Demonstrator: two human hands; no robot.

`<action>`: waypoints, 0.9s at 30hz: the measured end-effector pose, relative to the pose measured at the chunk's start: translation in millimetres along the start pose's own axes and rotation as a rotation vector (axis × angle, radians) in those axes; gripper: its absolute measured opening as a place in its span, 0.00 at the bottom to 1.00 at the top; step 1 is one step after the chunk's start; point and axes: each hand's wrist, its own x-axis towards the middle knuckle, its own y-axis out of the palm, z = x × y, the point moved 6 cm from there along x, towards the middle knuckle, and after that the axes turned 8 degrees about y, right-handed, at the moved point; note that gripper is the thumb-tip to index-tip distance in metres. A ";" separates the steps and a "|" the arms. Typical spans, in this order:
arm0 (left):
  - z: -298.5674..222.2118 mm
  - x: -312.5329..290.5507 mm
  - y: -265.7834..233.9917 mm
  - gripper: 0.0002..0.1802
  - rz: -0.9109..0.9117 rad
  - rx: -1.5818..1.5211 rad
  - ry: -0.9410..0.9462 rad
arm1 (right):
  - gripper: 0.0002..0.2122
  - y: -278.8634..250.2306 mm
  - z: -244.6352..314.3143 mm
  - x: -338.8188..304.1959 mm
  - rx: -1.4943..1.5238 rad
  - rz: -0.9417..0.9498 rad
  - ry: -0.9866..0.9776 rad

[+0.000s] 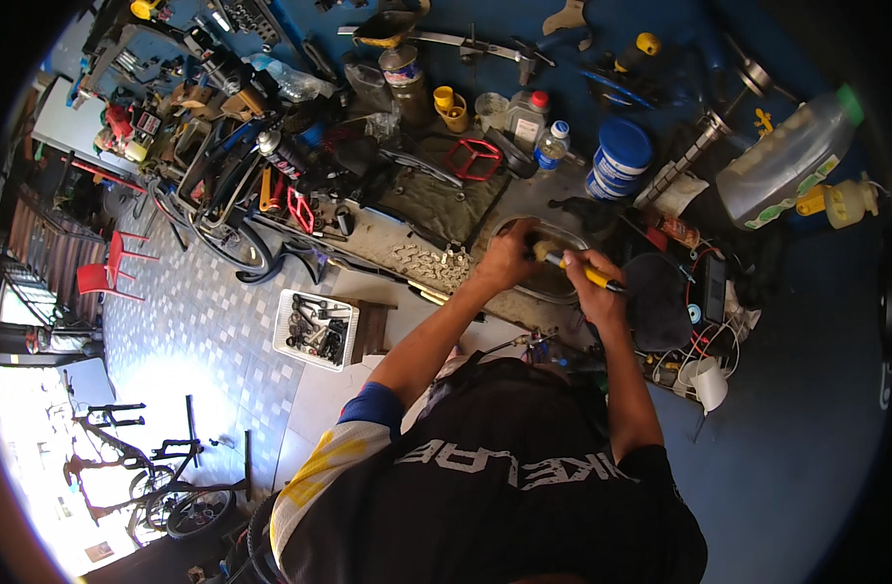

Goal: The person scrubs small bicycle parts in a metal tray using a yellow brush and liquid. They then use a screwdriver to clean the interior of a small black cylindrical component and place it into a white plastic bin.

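Observation:
My right hand (pixel 600 290) is wrapped round a yellow-and-black handled brush (pixel 596 277), whose pale head points left over a shallow basin (pixel 574 232) on the bench. My left hand (pixel 505 257) reaches over the basin's left side with its fingers curled. What it grips, if anything, is hidden by the fingers and too dark to name. A coiled bicycle chain (pixel 432 263) lies on the bench just left of my left hand. Behind it is a dark, dirty cloth (pixel 455 200).
A blue tub (pixel 621 158), a small bottle (pixel 552 146) and a red-capped bottle (pixel 527 119) stand behind the basin. Red pedals (pixel 474 159) lie farther left. Cables and a white cup (pixel 705 383) sit at right. A white basket of parts (pixel 316 329) stands left, below bench level.

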 end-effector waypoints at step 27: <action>-17.1 -3.4 -0.9 0.34 -0.004 0.077 0.147 | 0.12 4.0 18.5 1.9 -0.065 0.076 -0.131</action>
